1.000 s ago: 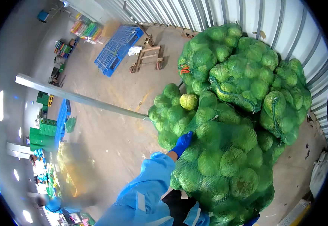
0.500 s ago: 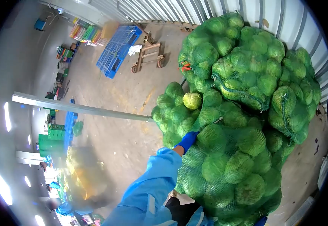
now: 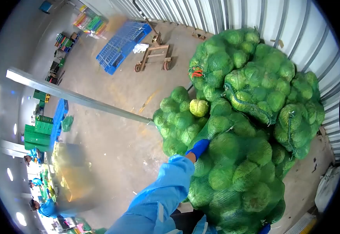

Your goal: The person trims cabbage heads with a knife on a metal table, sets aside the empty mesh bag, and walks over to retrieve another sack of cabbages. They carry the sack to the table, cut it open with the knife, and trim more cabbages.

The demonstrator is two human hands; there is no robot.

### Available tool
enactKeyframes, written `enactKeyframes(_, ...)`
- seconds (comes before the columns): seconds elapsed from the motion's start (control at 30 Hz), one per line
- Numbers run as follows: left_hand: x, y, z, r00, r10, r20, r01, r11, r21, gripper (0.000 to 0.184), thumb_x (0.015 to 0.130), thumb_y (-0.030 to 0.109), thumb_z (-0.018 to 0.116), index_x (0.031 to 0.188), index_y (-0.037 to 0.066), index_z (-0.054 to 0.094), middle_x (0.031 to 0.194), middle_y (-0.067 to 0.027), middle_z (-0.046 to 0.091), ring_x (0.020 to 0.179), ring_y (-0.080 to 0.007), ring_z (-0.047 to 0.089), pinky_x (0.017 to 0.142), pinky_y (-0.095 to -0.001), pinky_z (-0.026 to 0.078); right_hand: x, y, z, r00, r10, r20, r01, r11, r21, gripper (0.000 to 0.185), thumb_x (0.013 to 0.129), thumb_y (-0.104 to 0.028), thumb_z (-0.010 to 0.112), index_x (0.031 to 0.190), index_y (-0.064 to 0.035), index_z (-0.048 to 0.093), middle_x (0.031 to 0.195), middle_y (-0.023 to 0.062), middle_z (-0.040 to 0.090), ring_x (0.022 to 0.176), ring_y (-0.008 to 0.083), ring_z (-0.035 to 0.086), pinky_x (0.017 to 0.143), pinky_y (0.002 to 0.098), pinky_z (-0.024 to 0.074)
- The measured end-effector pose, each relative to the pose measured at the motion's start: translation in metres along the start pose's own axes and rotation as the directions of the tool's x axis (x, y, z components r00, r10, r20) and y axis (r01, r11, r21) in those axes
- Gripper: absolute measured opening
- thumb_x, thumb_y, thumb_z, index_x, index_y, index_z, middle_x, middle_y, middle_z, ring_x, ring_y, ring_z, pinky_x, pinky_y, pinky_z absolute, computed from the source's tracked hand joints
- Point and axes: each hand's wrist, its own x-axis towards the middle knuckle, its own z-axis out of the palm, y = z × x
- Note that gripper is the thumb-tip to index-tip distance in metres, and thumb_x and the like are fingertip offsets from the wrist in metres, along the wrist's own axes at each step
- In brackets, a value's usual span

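Note:
A big green mesh bag of cabbages [image 3: 252,175] fills the space before me, the round heads showing through the net. My left hand [image 3: 198,148], in a blue glove, is closed on the netting at the bag's left side. At the bottom edge shows a small part of my right hand [image 3: 264,229], also blue-gloved, against the bag's lower right side; its fingers are hidden. Beyond the left hand rests a smaller mesh bag of cabbages [image 3: 177,124]. A pale loose-looking cabbage [image 3: 198,108] sits beside it.
More filled mesh bags [image 3: 263,82] are piled against the ribbed white wall [image 3: 252,15]. A metal post [image 3: 80,99] stands at left. Farther off are a blue pallet [image 3: 119,46], a wheeled trolley [image 3: 154,58], green crates [image 3: 37,134] and several people in blue [image 3: 47,208].
My view has shifted and turned slightly, so the bags and post appear at other places. My left hand keeps its grip on the netting; the big bag looks little changed.

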Motion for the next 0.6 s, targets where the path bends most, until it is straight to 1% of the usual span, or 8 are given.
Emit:
enactKeyframes(0.03,-0.01,0.006,0.006,0.999,-0.041,-0.014,0.041,0.999,-0.018,0.041,0.092,0.037,0.043,0.104,0.005,0.065,0.107,-0.0217,0.064,0.098,-0.0407,0.059,0.083,-0.0462,0.046,-0.005,0.0,-0.004,1.0,-0.029,-0.002,0.029,0.998,-0.058,0.031,0.094,-0.019,0.051,0.11,0.0067,0.059,0.104,0.018,0.058,0.09,0.0313,0.056,0.075,0.0457,0.0577)
enactKeyframes(0.07,-0.016,0.006,0.013,0.999,-0.006,-0.051,0.008,0.999,0.035,0.042,0.093,0.037,0.041,0.104,0.005,0.065,0.107,-0.0217,0.063,0.099,-0.0409,0.059,0.084,-0.0466,0.045,-0.015,-0.003,0.0,0.999,-0.027,-0.025,0.028,0.999,0.041,0.03,0.095,-0.021,0.052,0.108,0.0048,0.06,0.102,0.0152,0.06,0.088,0.0287,0.057,0.072,0.0416,0.0572)
enactKeyframes(0.2,-0.039,0.011,0.024,0.987,0.05,-0.156,-0.013,0.973,0.23,0.048,0.094,0.043,0.037,0.107,0.006,0.064,0.11,-0.0213,0.063,0.101,-0.0406,0.059,0.087,-0.0466,0.045,-0.012,-0.01,0.004,0.993,-0.042,-0.11,0.043,0.999,0.005,0.028,0.094,-0.021,0.053,0.104,0.0039,0.062,0.098,0.0128,0.061,0.086,0.0271,0.057,0.07,0.039,0.0552)
enactKeyframes(0.23,-0.073,0.042,0.02,0.972,0.0,-0.233,0.055,0.972,0.23,0.058,0.093,0.055,0.034,0.104,0.008,0.067,0.109,-0.0209,0.064,0.101,-0.0401,0.06,0.089,-0.047,0.045,-0.008,-0.009,0.003,0.989,-0.042,-0.141,0.043,0.999,-0.001,0.028,0.094,-0.021,0.053,0.103,0.0036,0.062,0.097,0.0122,0.062,0.086,0.0267,0.057,0.069,0.0384,0.0547)
enactKeyframes(0.3,-0.099,0.051,0.014,0.959,-0.168,-0.228,0.204,0.969,0.142,0.069,0.09,0.066,0.03,0.097,0.01,0.07,0.103,-0.0214,0.065,0.099,-0.0402,0.06,0.087,-0.0479,0.045,-0.007,0.009,0.002,0.98,-0.004,-0.2,0.0,1.0,-0.019,0.027,0.094,-0.021,0.054,0.102,0.0032,0.063,0.095,0.011,0.063,0.085,0.0258,0.057,0.069,0.0371,0.0537)
enactKeyframes(0.4,-0.14,0.044,0.013,0.92,-0.195,-0.339,0.26,0.952,0.159,0.075,0.088,0.071,0.027,0.091,0.01,0.071,0.095,-0.0229,0.066,0.094,-0.041,0.061,0.084,-0.0486,0.046,0.081,0.093,-0.026,0.959,-0.284,-0.002,0.281,0.95,-0.133,0.045,0.097,-0.035,0.044,0.103,0.0051,0.064,0.085,0.013,0.067,0.077,0.0197,0.056,0.067,0.034,0.0462)
enactKeyframes(0.53,-0.197,0.049,0.013,0.888,-0.134,-0.441,0.218,0.965,0.147,0.078,0.087,0.073,0.027,0.09,0.009,0.071,0.091,-0.0247,0.066,0.09,-0.0437,0.061,0.081,-0.0503,0.046,0.093,0.113,-0.018,0.932,-0.333,-0.146,0.299,0.93,-0.214,0.048,0.098,-0.035,0.043,0.095,0.0081,0.065,0.081,0.0105,0.067,0.071,0.0179,0.053,0.066,0.0358,0.0443)
enactKeyframes(0.6,-0.199,0.04,0.014,0.875,-0.123,-0.468,0.22,0.963,0.158,0.076,0.088,0.072,0.027,0.092,0.009,0.07,0.093,-0.0247,0.065,0.092,-0.044,0.06,0.082,-0.0503,0.046,0.096,0.114,-0.011,0.954,-0.278,-0.113,0.279,0.96,-0.007,0.048,0.098,-0.036,0.043,0.096,0.0067,0.066,0.079,0.0098,0.067,0.069,0.0183,0.052,0.064,0.0369,0.0434)
